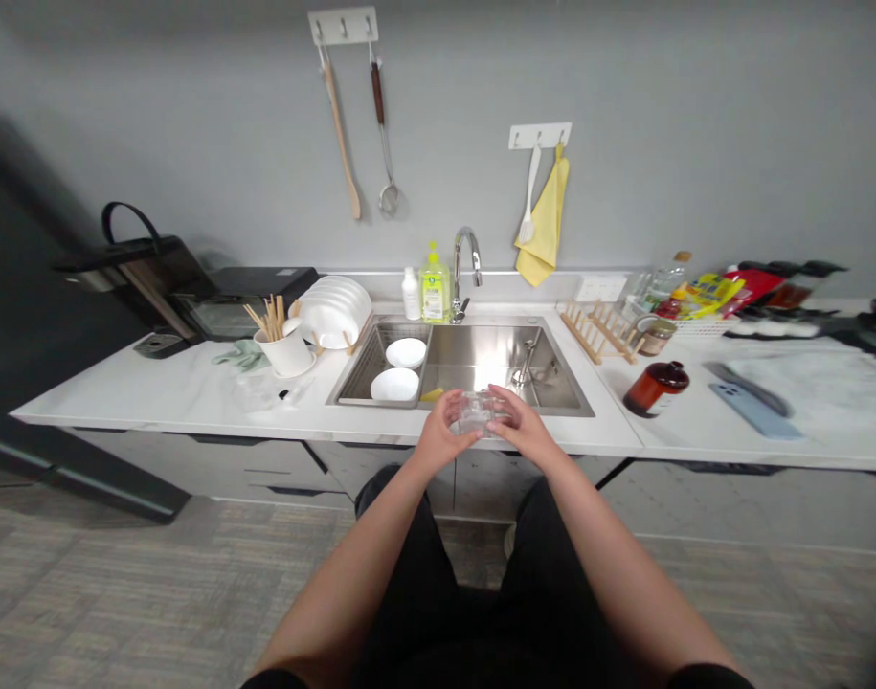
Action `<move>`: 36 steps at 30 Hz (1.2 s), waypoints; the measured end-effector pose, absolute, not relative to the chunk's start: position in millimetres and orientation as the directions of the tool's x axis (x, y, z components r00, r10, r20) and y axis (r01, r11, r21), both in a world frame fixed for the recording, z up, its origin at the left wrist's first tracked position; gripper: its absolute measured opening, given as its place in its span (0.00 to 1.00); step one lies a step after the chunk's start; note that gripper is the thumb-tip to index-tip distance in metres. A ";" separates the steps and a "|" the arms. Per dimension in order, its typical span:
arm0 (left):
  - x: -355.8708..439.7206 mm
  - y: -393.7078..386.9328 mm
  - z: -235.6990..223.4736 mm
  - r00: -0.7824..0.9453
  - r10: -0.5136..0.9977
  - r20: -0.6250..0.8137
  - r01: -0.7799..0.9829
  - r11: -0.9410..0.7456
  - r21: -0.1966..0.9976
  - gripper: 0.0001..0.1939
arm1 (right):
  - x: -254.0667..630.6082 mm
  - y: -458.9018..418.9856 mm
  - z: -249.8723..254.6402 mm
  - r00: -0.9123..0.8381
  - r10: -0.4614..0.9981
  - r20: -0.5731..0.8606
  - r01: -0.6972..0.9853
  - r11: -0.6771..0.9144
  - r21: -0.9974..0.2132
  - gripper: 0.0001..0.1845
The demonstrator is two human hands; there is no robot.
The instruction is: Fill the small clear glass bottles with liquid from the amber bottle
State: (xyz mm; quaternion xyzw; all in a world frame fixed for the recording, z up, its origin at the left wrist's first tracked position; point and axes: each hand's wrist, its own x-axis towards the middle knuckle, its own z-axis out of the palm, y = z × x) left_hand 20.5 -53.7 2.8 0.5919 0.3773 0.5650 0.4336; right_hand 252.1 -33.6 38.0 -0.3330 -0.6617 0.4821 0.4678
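Observation:
Between my two hands, at the front edge of the sink, is a small clear container (475, 413), see-through and blurred, so its exact kind does not show. My left hand (443, 428) is closed around its left side. On its right side my right hand (522, 422) grips it, thumb toward me and fingers beyond. Just past the hands lies the steel sink basin (473, 359). A bit of yellow sponge or cloth (432, 394) shows beside my left hand. Two white bowls, one here (395, 385), sit in the drain basket (358, 373) on the left.
A faucet (458, 277) rises behind the sink, next to a green soap bottle (435, 287). Left stand white plates (329, 321) in a rack and a chopstick holder (286, 352). Right are a wooden rack (599, 333), a brown bottle (657, 388) and a phone (755, 410).

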 end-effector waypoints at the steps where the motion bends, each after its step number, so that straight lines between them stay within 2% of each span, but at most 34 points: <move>1: 17.5 -54.6 3.8 0.070 0.940 0.334 -0.030 -0.332 0.943 0.54 | 245.1 -28.8 37.2 -0.360 0.887 0.288 -0.021 0.301 -0.953 0.45; 3: 10.1 -57.3 4.6 0.073 0.947 0.314 0.000 -0.315 0.949 0.53 | 235.0 -22.7 32.3 -0.402 0.873 0.277 -0.038 0.287 -0.957 0.44; 6: 0.3 -63.1 3.8 0.112 0.946 0.304 0.069 -0.313 0.947 0.51 | 225.2 -19.6 19.7 -0.447 0.856 0.258 -0.044 0.267 -0.963 0.49; 9: -24.5 -64.0 7.3 0.170 0.929 0.329 0.164 -0.356 0.920 0.50 | 223.5 -15.9 6.5 -0.413 0.876 0.248 -0.044 0.252 -0.967 0.49; 11: -63.7 -60.0 14.6 0.095 0.927 0.362 0.233 -0.374 0.897 0.45 | 227.6 -11.1 -0.3 -0.356 0.904 0.237 -0.051 0.234 -0.971 0.46; 12: -90.9 -57.6 19.5 -0.026 0.923 0.383 0.283 -0.361 0.889 0.38 | 230.5 -8.3 -2.8 -0.337 0.914 0.226 -0.054 0.221 -0.974 0.45; 14: -154.8 -55.1 30.1 -0.380 0.821 0.427 0.484 -0.217 0.848 0.26 | 235.9 -3.6 -6.1 -0.328 0.923 0.200 -0.057 0.191 -0.980 0.44; 16: -218.5 -57.1 39.2 -0.588 0.669 0.455 0.574 -0.052 0.818 0.22 | 238.9 -0.8 -7.3 -0.342 0.923 0.178 -0.061 0.167 -0.984 0.45; 17: -245.6 -59.4 42.4 -0.635 0.615 0.468 0.608 0.025 0.793 0.22 | 239.6 -0.2 -7.3 -0.350 0.921 0.170 -0.062 0.158 -0.985 0.45; 21: -304.7 -65.6 43.0 -0.657 0.609 0.444 0.660 0.180 0.729 0.21 | 239.8 -1.0 -5.9 -0.369 0.915 0.161 -0.080 0.141 -0.987 0.44; 25: -314.6 -59.9 30.9 -0.644 0.660 0.388 0.725 0.365 0.584 0.21 | 240.7 -2.4 -6.2 -0.379 0.910 0.167 -0.064 0.155 -0.986 0.44; 27: -316.5 -57.9 26.7 -0.638 0.669 0.381 0.742 0.401 0.538 0.21 | 240.8 -2.6 -7.2 -0.376 0.911 0.169 -0.043 0.165 -0.985 0.45; 32: -300.3 -65.4 35.9 -0.637 0.636 0.436 0.747 0.368 0.554 0.21 | 239.1 -1.7 -9.7 -0.354 0.916 0.191 -0.028 0.194 -0.981 0.46; 34: -271.3 -73.5 47.1 -0.617 0.614 0.492 0.742 0.246 0.624 0.22 | 237.4 -2.4 -10.2 -0.345 0.914 0.212 -0.025 0.217 -0.976 0.46; 36: -226.8 -85.5 60.6 -0.532 0.646 0.547 0.723 0.010 0.691 0.22 | 234.9 -6.1 -10.5 -0.329 0.915 0.234 -0.026 0.239 -0.971 0.46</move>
